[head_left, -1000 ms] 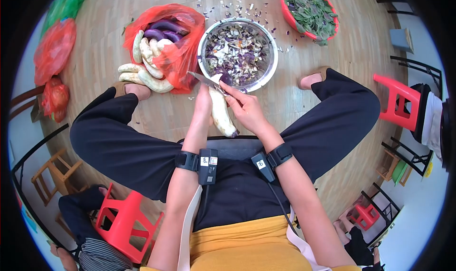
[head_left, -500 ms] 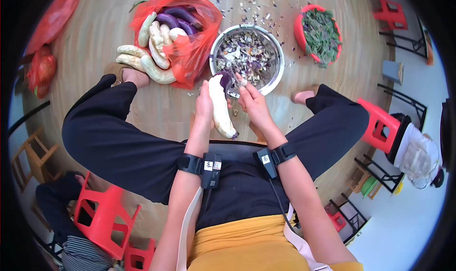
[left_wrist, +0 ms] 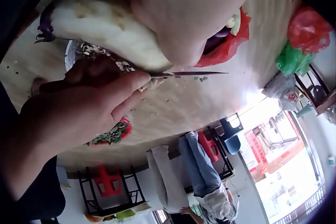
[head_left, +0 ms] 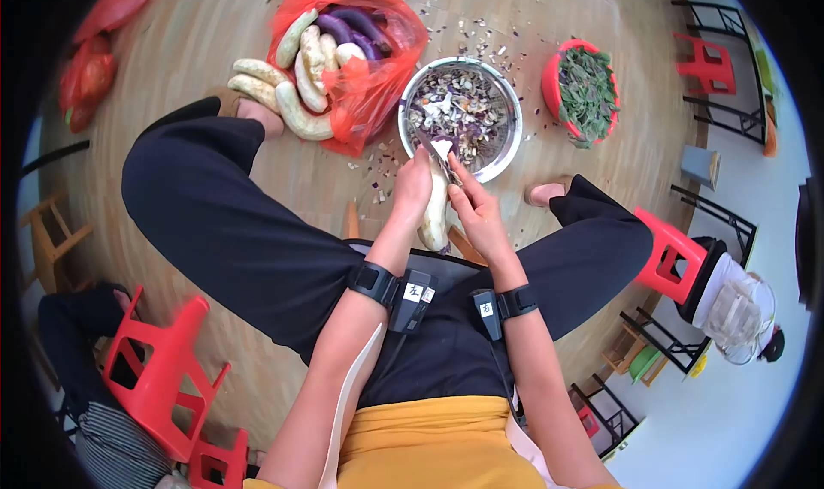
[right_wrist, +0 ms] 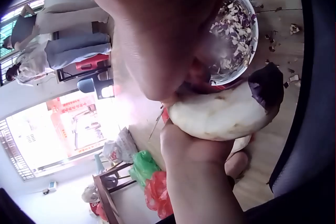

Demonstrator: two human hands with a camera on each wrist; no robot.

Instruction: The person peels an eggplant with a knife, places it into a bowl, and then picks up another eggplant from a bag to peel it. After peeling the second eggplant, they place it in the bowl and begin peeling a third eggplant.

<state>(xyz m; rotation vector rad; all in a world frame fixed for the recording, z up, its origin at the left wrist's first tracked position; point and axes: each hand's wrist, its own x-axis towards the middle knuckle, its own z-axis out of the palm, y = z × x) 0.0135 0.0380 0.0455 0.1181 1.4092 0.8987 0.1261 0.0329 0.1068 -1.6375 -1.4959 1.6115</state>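
Since 0.5 s ago both hands have shifted right w/ the view, and the eggplant (head_left: 436, 208) now stands steeper, its top end right at the near rim of the metal bowl (head_left: 511, 142); the knife (head_left: 435, 152) is back across that top end, where before the right fingers only picked at it.

Left hand (head_left: 413, 187) grips the peeled, pale eggplant around its upper part, fingers curled round it; left wrist view shows the palm wrapped over the white flesh w/ a bit of purple skin left at one end. Right hand (head_left: 475, 210) is closed on the knife handle, thumb side toward the eggplant, blade laid against the flesh near the top. In the left wrist view the thin blade (left_wrist: 181, 74) sticks out past the fingers, flat against the eggplant's underside. Both hands touch the eggplant, just this side of the bowl.

Bowl sits on the wood floor (head_left: 215, 26) btwn the person's feet, full of purple and white peelings. Left of the bowl, touching or nearly so: red plastic bag (head_left: 369, 77) w/ purple and peeled pale eggplants inside, a few more pale ones lying on the floor beyond its left edge. Right of the bowl, a bit apart: red basket (head_left: 551, 77) of green leaves. Scraps of peel litter the floor around the bowl. Red stools stand well away from the bowl on both sides.
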